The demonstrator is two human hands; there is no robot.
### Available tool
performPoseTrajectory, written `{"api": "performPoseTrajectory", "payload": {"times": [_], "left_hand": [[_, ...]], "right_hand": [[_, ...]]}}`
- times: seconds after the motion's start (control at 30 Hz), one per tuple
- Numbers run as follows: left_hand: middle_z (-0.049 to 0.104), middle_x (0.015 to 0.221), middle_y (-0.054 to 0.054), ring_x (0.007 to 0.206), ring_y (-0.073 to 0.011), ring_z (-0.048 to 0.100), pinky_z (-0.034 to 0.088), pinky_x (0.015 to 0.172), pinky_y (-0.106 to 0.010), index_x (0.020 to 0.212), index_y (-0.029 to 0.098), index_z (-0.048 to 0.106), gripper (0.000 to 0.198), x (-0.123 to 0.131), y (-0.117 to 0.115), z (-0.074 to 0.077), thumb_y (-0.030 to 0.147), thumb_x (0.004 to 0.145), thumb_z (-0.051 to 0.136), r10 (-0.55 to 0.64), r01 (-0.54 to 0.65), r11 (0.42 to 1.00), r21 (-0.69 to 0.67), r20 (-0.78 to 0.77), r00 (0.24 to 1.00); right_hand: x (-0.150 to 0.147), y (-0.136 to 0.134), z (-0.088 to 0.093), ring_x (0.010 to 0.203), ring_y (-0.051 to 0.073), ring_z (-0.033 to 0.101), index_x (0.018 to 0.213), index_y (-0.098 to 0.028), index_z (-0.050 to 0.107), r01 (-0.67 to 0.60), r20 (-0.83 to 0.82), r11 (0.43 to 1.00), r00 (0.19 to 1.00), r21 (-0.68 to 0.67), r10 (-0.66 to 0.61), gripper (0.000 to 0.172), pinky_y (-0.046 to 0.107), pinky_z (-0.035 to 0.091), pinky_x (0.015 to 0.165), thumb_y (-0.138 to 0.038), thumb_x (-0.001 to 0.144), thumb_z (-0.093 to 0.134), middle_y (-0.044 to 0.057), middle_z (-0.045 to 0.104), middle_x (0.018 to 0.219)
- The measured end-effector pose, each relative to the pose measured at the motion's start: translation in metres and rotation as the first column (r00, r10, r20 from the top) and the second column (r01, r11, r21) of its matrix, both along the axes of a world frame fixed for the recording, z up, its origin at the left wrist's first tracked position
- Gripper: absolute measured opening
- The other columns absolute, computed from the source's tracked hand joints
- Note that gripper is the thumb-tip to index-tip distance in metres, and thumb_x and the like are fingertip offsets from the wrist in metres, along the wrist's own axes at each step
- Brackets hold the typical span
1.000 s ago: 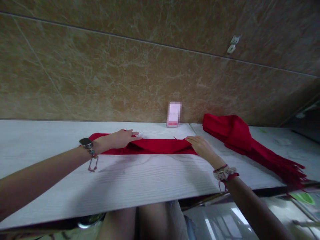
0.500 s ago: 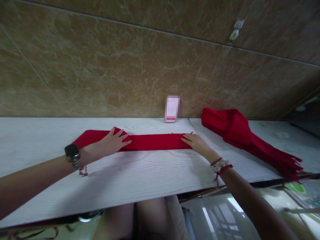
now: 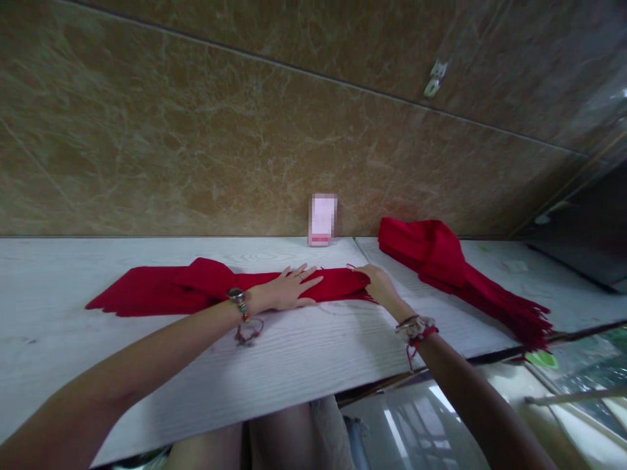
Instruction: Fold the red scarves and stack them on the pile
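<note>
A long red scarf (image 3: 161,290) lies along the white table, wider and loosely folded at its left part and narrow towards the right. My left hand (image 3: 289,289) rests flat on the narrow part with its fingers spread. At the right end, my right hand (image 3: 376,283) has its fingers curled round the scarf's edge, where a few fringe threads show. A second red scarf (image 3: 443,258), folded over on itself, lies to the right with its fringe reaching the table's front edge.
A pale pink, blurred-out box or phone (image 3: 322,220) stands against the brown marble wall (image 3: 220,143). The white table (image 3: 210,378) ends at a front edge above my legs. A dark object (image 3: 582,222) is at the far right, and a green bowl (image 3: 542,358) lies below the edge.
My left hand has slid right along the scarf, nearer my right hand. My right fingers, earlier laid flat on the end, are now curled round it. The view has shifted slightly.
</note>
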State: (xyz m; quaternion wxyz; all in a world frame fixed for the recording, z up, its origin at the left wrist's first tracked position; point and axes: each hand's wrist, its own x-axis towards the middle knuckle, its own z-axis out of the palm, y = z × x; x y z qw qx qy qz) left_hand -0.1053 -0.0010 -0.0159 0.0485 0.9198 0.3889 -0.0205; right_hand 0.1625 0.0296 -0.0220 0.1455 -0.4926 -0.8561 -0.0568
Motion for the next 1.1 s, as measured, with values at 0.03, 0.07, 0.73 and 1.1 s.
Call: {"api": "performPoseTrajectory", "payload": {"times": [0.03, 0.07, 0.73, 1.1], "left_hand": [[0.014, 0.148, -0.012, 0.134, -0.0296, 0.011, 0.017, 0.103, -0.050, 0.141, 0.024, 0.019, 0.060, 0.000, 0.002, -0.006, 0.054, 0.090, 0.028, -0.025, 0.025, 1.000, -0.004, 0.020, 0.999], [0.014, 0.148, -0.011, 0.134, -0.0297, 0.012, 0.017, 0.102, -0.050, 0.141, 0.025, 0.021, 0.058, -0.002, 0.003, -0.011, 0.053, 0.091, 0.028, -0.044, 0.044, 0.999, -0.001, 0.038, 0.998], [0.026, 0.145, -0.009, 0.132, -0.0303, 0.021, 0.019, 0.101, -0.052, 0.136, 0.029, 0.035, 0.049, -0.004, 0.000, -0.017, 0.050, 0.091, 0.030, -0.030, 0.027, 0.999, 0.044, 0.079, 0.996], [0.028, 0.144, -0.010, 0.130, -0.0310, 0.026, 0.023, 0.099, -0.053, 0.135, 0.027, 0.036, 0.049, -0.005, 0.000, -0.017, 0.049, 0.091, 0.033, -0.027, 0.022, 0.998, 0.055, 0.094, 0.995]], "right_hand": [[0.004, -0.001, 0.006, 0.088, 0.020, 0.058, 0.100, -0.017, 0.065, -0.012, 0.061, 0.997, 0.998, 0.070, 0.008, 0.043, 0.035, 0.043, 0.085, 0.002, 0.069, 0.043, 0.009, 0.066, 0.091], [0.009, -0.002, 0.011, 0.087, 0.021, 0.057, 0.098, -0.017, 0.066, -0.031, 0.126, 0.990, 0.992, 0.137, 0.013, 0.037, 0.037, 0.042, 0.085, 0.000, 0.072, 0.045, 0.010, 0.065, 0.088], [-0.036, 0.033, 0.032, 0.093, 0.017, 0.061, 0.108, -0.018, 0.062, -0.182, -0.037, 0.907, 0.983, -0.379, 0.182, 0.030, 0.032, 0.045, 0.086, -0.026, 0.082, 0.050, 0.006, 0.067, 0.103], [-0.030, 0.046, 0.043, 0.080, 0.018, 0.062, 0.094, -0.020, 0.067, -0.117, 0.245, 0.858, 0.931, -0.500, 0.271, 0.021, 0.027, 0.045, 0.071, -0.027, 0.076, 0.061, 0.004, 0.070, 0.091]]}}
